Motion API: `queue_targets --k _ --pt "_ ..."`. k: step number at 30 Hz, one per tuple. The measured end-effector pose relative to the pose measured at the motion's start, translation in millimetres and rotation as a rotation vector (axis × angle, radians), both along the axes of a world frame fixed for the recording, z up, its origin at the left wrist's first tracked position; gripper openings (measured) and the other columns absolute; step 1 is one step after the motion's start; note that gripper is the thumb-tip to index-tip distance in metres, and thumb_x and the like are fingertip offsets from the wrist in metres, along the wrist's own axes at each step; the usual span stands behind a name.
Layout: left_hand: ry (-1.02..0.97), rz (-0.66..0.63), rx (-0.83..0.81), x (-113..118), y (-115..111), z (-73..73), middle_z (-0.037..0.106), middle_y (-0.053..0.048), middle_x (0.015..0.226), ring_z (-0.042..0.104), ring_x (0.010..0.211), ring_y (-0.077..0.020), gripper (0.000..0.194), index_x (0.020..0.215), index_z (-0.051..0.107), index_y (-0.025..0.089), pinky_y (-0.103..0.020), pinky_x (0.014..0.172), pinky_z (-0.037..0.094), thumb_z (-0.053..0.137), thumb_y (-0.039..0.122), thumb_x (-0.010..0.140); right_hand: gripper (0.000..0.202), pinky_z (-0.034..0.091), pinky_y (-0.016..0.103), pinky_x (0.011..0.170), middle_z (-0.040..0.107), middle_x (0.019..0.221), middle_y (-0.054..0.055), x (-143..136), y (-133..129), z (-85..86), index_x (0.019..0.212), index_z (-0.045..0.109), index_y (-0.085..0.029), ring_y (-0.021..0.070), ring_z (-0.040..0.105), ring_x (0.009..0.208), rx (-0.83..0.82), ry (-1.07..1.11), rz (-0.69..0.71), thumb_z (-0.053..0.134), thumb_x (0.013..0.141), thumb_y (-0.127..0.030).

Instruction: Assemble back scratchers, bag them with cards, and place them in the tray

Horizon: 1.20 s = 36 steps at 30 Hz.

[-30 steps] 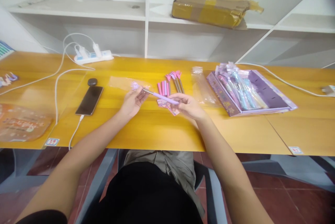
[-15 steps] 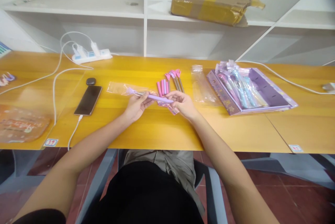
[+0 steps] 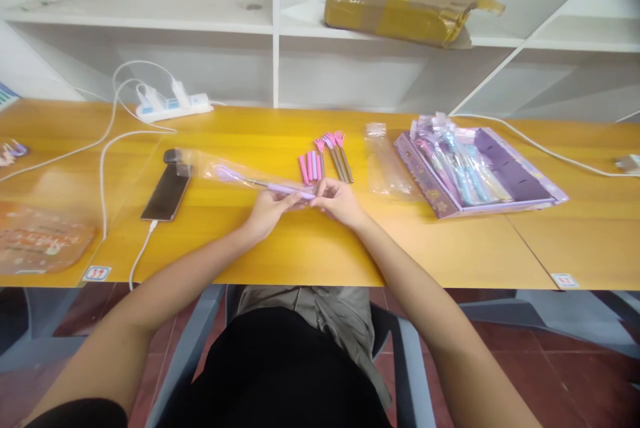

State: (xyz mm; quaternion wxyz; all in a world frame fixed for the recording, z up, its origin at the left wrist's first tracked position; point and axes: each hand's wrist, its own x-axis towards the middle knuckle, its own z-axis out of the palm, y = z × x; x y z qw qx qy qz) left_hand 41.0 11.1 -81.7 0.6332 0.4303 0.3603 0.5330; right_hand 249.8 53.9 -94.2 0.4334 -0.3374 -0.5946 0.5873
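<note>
A purple back scratcher (image 3: 284, 189) with a thin metal rod lies inside a long clear plastic bag (image 3: 200, 165), its hand-shaped head toward the left. My left hand (image 3: 267, 212) is closed around the bag and the handle from below, thumb on top. At the handle's right end, my right hand (image 3: 339, 203) pinches with its fingertips, where bag film and handle meet; exactly what it grips is partly hidden. Just beyond my hands lie several pink and purple handle tubes (image 3: 311, 167). Beside them are metal rods with pink hand-shaped heads (image 3: 340, 156).
Flat clear bags (image 3: 385, 160) lie to the right, next to a purple display box (image 3: 537, 203) of bagged back scratchers. A phone (image 3: 167, 193) on a cable, a black case (image 3: 171, 156) and a power strip (image 3: 197, 107) are at left. A taped carton (image 3: 395, 9) sits on the shelf.
The back scratcher and bag have shifted left and the bag now reaches over the phone's top. My right hand has moved left, closer to my left hand.
</note>
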Motion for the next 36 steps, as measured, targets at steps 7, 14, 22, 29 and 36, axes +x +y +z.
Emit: queue_targets --k 7,14,22,29,36 --pt "0.229 -0.160 0.100 -2.2 1.1 -1.0 0.087 -0.010 0.099 0.083 0.106 -0.0296 0.034 0.093 0.089 0.022 -0.041 0.103 0.064 0.098 0.052 0.079 0.081 0.053 0.029 0.067 0.066 0.087 -0.002 -11.5 -5.5 -12.3 0.094 0.053 -0.027 0.0181 0.063 0.076 0.057 -0.109 0.052 0.108 0.052 -0.070" --pt "0.125 -0.299 -0.019 -7.0 5.7 -7.9 0.086 -0.016 0.097 0.086 0.090 -0.0297 0.065 0.108 0.085 0.015 -0.039 0.086 0.068 0.088 0.074 0.083 0.058 0.046 0.030 0.066 0.064 0.077 -0.002 -8.6 -11.6 -8.8 0.097 0.062 -0.024 0.0178 0.056 0.069 0.288 -0.296 -0.071 0.090 0.084 -0.073" --pt "0.106 -0.131 -0.047 -9.6 13.2 -13.4 0.085 -0.016 0.096 0.083 0.083 -0.0239 0.056 0.103 0.079 0.014 -0.035 0.081 0.065 0.087 0.068 0.090 0.060 0.048 0.030 0.064 0.068 0.096 0.003 7.9 -6.1 0.9 0.126 0.065 -0.024 0.0175 0.058 0.072 0.271 -0.205 0.022 0.070 0.099 -0.078" --pt "0.089 0.003 -0.150 -18.2 16.7 3.3 0.076 -0.006 0.077 0.072 0.069 -0.0140 0.032 0.082 0.073 0.013 -0.025 0.067 0.056 0.084 0.041 0.092 0.049 0.050 0.028 0.067 0.068 0.111 0.005 19.7 -2.7 7.0 0.131 0.075 -0.025 0.0111 0.054 0.068 0.500 -0.286 0.065 0.087 0.096 -0.056" --pt "0.128 -0.021 -0.210 -13.8 13.2 8.9 0.073 -0.004 0.076 0.067 0.064 -0.0124 0.013 0.088 0.074 0.012 -0.024 0.061 0.050 0.081 0.023 0.086 0.021 0.053 0.030 0.062 0.066 0.113 0.007 18.3 -3.3 8.0 0.108 0.085 -0.025 0.0119 0.052 0.068 0.584 -0.286 -0.034 0.082 0.102 -0.045"
